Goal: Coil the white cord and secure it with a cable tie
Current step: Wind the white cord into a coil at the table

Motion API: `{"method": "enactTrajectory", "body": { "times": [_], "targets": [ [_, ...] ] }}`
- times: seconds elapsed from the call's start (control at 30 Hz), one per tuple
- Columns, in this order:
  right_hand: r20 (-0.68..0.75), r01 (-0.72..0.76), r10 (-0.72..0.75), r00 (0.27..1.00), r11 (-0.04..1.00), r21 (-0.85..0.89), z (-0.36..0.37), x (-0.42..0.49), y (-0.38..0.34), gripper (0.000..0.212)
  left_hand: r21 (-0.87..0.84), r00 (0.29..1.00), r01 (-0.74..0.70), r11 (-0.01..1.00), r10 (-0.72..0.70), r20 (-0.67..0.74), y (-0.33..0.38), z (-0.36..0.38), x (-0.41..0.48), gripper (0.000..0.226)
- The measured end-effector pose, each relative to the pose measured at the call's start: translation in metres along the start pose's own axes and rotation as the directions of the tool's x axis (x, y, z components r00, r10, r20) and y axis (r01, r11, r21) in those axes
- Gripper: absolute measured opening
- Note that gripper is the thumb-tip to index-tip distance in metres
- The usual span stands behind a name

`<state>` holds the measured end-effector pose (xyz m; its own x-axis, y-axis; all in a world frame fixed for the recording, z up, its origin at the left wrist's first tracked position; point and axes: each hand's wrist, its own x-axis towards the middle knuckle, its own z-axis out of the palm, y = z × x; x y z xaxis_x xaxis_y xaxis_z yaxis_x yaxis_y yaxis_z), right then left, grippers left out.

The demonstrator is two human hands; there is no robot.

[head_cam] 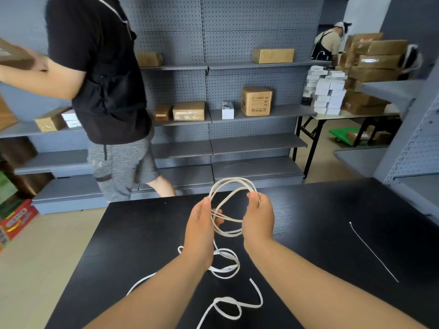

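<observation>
White cord (231, 178) coil gripped by left hand (199, 224), right hand (257, 219), fingers (253, 198) curled round strands; tail partly hidden under left forearm (152, 293).

Two bare forearms come up from the lower edge of the frame to its centre, ending in a bare left hand (199, 230) and a bare right hand (258, 220) with a short thumbnail.

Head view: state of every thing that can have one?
white cord: partly coiled, loops held up off the table, rest loose on it
cable tie: unfastened, lying straight on table, untouched
left hand: holds coil's left side
right hand: fingers pinch coil's right side
</observation>
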<state>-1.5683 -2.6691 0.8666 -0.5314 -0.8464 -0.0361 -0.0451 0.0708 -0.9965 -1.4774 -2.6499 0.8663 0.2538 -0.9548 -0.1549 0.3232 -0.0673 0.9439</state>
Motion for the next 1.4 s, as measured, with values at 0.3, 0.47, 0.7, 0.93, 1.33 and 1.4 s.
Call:
{"method": "enactTrajectory", "body": {
  "times": [0.3, 0.47, 0.7, 0.93, 1.33, 1.4],
  "targets": [
    [0.076, 0.074, -0.071, 0.995, 0.997, -0.033, 0.005, -0.013, 0.001, 0.022, -0.010, 0.983, -0.003, 1.000, 0.002, -0.182, 0.000, 0.003, 0.012, 0.029],
    [0.207, 0.025, -0.022, 0.978, 1.000, -0.014, -0.002, -0.015, 0.000, 0.020, -0.088, 0.987, 0.042, 0.995, -0.055, -0.149, 0.011, -0.004, 0.018, 0.027],
    [0.485, -0.127, 0.106, 0.868, 0.992, 0.009, -0.010, -0.007, -0.004, 0.019, 0.211, 0.992, -0.119, 0.970, 0.108, 0.063, 0.031, -0.018, 0.022, 0.025],
    [0.518, -0.073, 0.108, 0.848, 0.993, -0.088, -0.016, 0.004, -0.029, 0.041, 0.424, 0.968, -0.211, 0.881, 0.127, 0.218, 0.036, -0.028, 0.022, 0.025],
    [0.458, 0.073, -0.045, 0.888, 0.996, -0.044, -0.017, 0.008, -0.035, 0.031, 0.498, 0.929, -0.229, 0.837, 0.035, 0.369, 0.037, -0.032, 0.015, 0.024],
    [0.444, 0.066, -0.057, 0.894, 0.998, -0.006, -0.018, 0.008, -0.034, 0.030, 0.500, 0.920, -0.228, 0.835, 0.016, 0.392, 0.038, -0.032, 0.015, 0.027]
  ]
}}
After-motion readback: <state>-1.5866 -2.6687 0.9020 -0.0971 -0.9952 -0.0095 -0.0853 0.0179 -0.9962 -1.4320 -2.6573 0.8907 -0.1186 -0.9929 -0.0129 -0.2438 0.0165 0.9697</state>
